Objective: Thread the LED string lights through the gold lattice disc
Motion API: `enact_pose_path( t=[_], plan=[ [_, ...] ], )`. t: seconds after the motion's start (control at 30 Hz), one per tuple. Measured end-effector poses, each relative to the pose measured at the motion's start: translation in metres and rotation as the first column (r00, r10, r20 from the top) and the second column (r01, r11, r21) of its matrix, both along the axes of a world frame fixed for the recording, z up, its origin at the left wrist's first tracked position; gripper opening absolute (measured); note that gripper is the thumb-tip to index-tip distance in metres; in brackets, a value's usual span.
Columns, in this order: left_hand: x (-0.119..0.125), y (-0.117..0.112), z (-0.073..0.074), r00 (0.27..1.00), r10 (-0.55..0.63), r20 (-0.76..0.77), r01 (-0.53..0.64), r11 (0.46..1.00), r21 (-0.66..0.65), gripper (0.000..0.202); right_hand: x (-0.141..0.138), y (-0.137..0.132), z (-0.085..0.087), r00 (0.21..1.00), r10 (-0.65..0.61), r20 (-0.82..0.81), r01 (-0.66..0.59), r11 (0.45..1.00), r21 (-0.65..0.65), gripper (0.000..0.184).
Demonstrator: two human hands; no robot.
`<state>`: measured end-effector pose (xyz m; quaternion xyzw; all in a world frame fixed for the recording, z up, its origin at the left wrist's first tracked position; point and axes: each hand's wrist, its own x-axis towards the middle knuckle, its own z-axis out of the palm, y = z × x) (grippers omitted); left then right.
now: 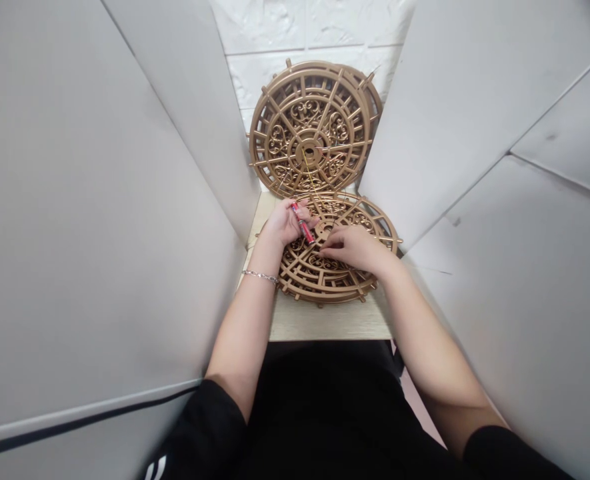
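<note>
My left hand (285,223) is curled, palm partly up, around a slim red cylinder (303,225) with pale markings; its exact kind is unclear. Beside it on the right, my right hand (352,247) has thumb and fingers pinched together, and whatever lies between the tips is too small to make out. Both hands are over a gold openwork disc (325,287) with scrolls and short pegs around its rim, lying on a stack of similar ones. A thin yellow strand (311,175) stretches from an upright gold disc (287,110) down toward the hands.
More gold discs stand behind the upright one, against a white brick-patterned wall (265,27). The pale wooden board (325,327) carries the stack. Grey panels close in on the left (99,200) and right (449,120). A thin wire end (437,271) sticks out at the right.
</note>
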<state>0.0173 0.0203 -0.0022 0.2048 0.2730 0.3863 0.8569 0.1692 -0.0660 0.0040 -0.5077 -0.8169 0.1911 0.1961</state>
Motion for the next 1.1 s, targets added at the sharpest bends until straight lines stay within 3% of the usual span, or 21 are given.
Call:
enact_pose_path(
  t=[0.17,0.57,0.8,1.1],
  plan=[
    [0.0,-0.001,0.0,1.0,-0.009,0.01,0.009,1.0,-0.005,0.029,0.001,-0.002,0.002,0.999,0.026,0.019,-0.025,0.999,-0.029,0.018],
    [0.0,-0.002,0.002,1.0,-0.003,0.018,0.004,1.0,-0.026,0.028,-0.013,-0.004,-0.006,0.998,-0.019,-0.062,0.023,0.998,0.066,0.014],
    [0.0,-0.001,0.0,0.999,-0.02,0.034,0.021,1.0,-0.022,0.028,-0.017,-0.007,-0.007,0.99,-0.131,0.05,0.122,0.98,0.155,0.02],
    [0.0,-0.001,-0.001,0.999,-0.016,0.028,0.016,1.0,-0.018,0.026,-0.017,-0.005,-0.008,0.98,-0.158,0.122,0.136,0.976,0.171,0.022]
  ],
)
